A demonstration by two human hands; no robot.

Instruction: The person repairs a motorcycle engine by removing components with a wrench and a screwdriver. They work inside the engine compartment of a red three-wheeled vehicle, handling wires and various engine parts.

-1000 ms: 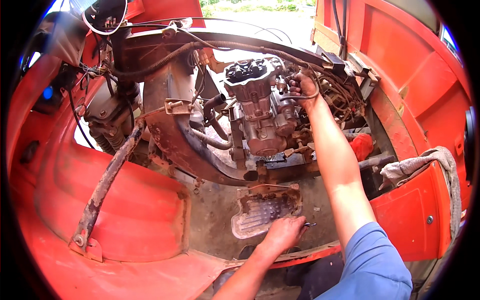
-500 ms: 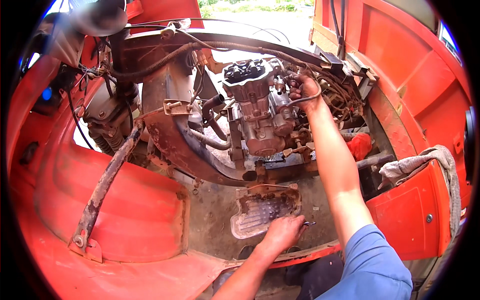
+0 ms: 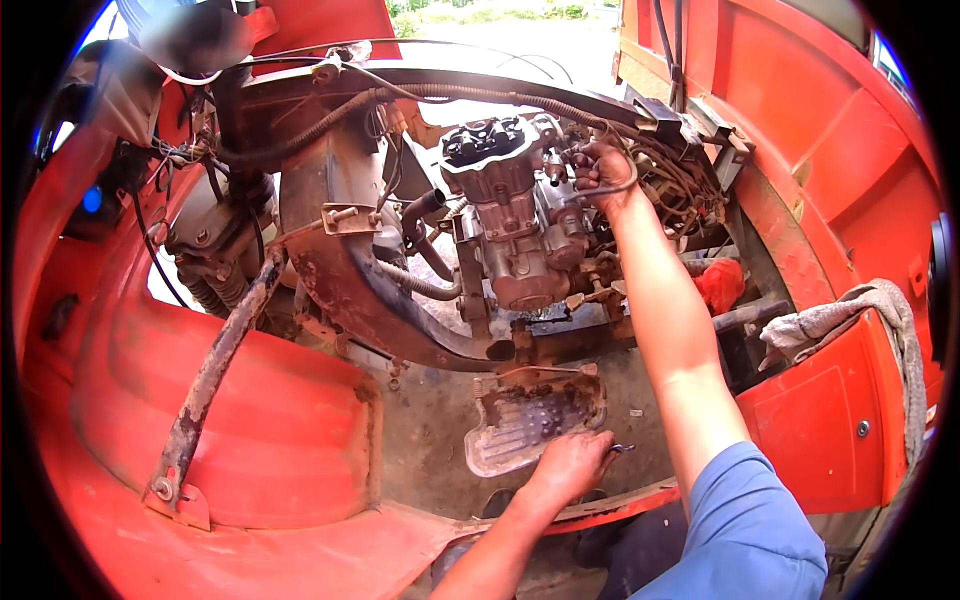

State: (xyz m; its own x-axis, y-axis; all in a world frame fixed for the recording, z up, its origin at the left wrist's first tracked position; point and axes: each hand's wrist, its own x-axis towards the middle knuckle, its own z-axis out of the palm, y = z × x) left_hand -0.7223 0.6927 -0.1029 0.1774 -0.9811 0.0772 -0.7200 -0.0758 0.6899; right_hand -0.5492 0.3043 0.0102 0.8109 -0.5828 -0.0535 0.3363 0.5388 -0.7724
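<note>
A bare engine (image 3: pixel 510 215) with its top uncovered sits in the frame ahead of me. My right hand (image 3: pixel 606 172) reaches to its upper right side, fingers curled around a spot beside a metal fitting (image 3: pixel 555 165). A thin grey hose (image 3: pixel 622 188) crosses over that hand; what the fingers grip is hidden. Low in front, my left hand (image 3: pixel 572 468) is closed on a small metal tool, whose dark end (image 3: pixel 622 448) pokes out past the fingers. That hand rests near the right edge of a dirty ribbed metal pan (image 3: pixel 500 445).
Red body panels (image 3: pixel 220 420) surround the bay, and a rusty strut (image 3: pixel 215 375) slants up at left. A ribbed conduit (image 3: pixel 470 90) runs across behind the engine. At right are tangled wiring (image 3: pixel 675 180), a red rag (image 3: pixel 718 285) and a grey cloth (image 3: pixel 840 315) over a panel.
The view has shifted slightly. Both hands keep about the same places, the right at the engine's side and the left beside the pan.
</note>
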